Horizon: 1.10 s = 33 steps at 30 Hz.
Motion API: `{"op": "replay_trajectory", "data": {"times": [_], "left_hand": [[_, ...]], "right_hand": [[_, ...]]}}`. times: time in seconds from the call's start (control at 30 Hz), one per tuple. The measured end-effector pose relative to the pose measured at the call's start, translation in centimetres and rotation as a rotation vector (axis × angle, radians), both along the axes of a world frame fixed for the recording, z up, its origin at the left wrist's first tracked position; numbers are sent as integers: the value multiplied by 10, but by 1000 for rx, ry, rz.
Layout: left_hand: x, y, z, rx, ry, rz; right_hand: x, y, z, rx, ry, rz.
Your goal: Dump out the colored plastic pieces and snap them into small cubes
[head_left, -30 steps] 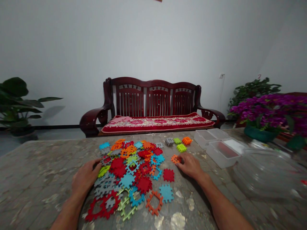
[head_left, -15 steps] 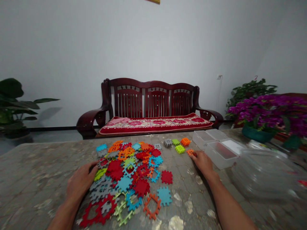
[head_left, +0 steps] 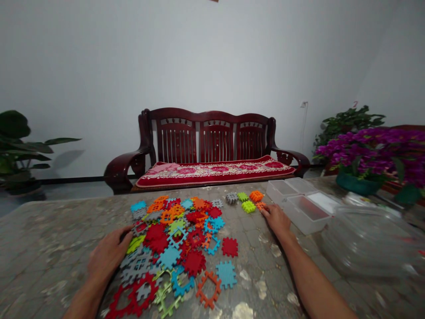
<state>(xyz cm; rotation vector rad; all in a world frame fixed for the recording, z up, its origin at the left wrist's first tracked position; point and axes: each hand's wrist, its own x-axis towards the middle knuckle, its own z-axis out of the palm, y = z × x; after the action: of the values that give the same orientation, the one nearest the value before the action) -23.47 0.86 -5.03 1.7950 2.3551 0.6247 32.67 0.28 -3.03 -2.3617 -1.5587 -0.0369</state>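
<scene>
1. The right hand (head_left: 278, 220) has thumb and fingers drawn together, pinching the near edge of an orange notched tile (head_left: 260, 206) at its ten o'clock.
2. From that tile, an orange tile stack (head_left: 256, 196) is just beside it at eleven o'clock, a lime-green stack (head_left: 248, 206) near at nine, and a grey stack (head_left: 231, 199) farther out between nine and ten.
3. The left hand (head_left: 108, 250) is loosely curled, thumb parted from the fingers, with nothing visible in its grasp; whether its fingertips touch the tile pile (head_left: 169, 257), at its three o'clock, I cannot tell.
4. A red square tile (head_left: 230, 247) lies at the right hand's eight o'clock; a translucent plastic box (head_left: 307, 226) stands at its three.
</scene>
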Motion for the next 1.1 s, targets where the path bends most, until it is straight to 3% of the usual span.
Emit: {"op": "replay_trajectory", "data": {"times": [0.4,0.57,0.73,0.9,1.0,1.1], "left_hand": [[4,-3,4,3,3,7],[5,-4,3,19,4,-8],[8,-4,5,25,-2,0],[11,-7,9,40,-10,11],[12,-9,10,50,-12,-3],[13,-10,12,56,-6,3]], "right_hand": [[-2,-3,0,44,-24,32],[-9,-7,-1,243,28,73],[-56,-9,-1,396,241,372],[-122,-8,7,280,402,726],[-151,-4,18,206,402,816],[-170,3,29,127,275,794]]}}
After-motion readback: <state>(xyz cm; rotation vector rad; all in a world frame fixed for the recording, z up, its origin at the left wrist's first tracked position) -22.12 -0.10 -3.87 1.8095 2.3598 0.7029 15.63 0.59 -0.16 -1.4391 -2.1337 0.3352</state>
